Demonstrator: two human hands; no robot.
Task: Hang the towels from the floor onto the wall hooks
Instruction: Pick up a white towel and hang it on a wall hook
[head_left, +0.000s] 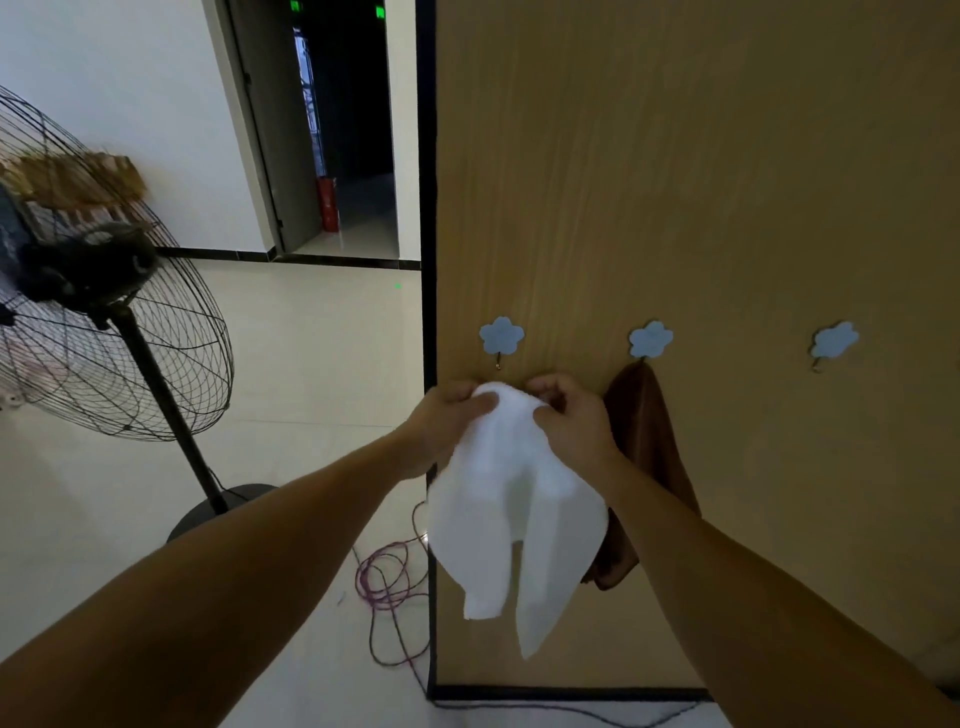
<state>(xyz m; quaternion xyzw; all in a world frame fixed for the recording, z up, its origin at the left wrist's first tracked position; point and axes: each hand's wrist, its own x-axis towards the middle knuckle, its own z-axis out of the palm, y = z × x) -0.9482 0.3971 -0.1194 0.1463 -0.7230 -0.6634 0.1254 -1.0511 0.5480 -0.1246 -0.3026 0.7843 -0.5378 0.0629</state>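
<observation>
The wall, a tall wood-grain panel with a dark edge, fills the right side and carries three hooks in a level row, which is why both arms reach up and forward to it. A fan stands on the pale floor to the left, well apart from the work. The white towel is off the floor and up against the wall, bunched at its top between the two hands and hanging free below in two long folds. Gathering the top into a small wad looks meant to give the hook something narrow to catch. The brown towel hangs from the middle hook, just beside and partly behind the right forearm, so that one seems done. The left hand has thumb and fingers curled on the wad's left side; the right hand pinches its right side, fingers bent over the top. Together they hold the wad just below the left hook, whose small metal prong is bare, so it is likely the target. The right hook is bare too. A cable lies looped on the floor by the wall's foot
</observation>
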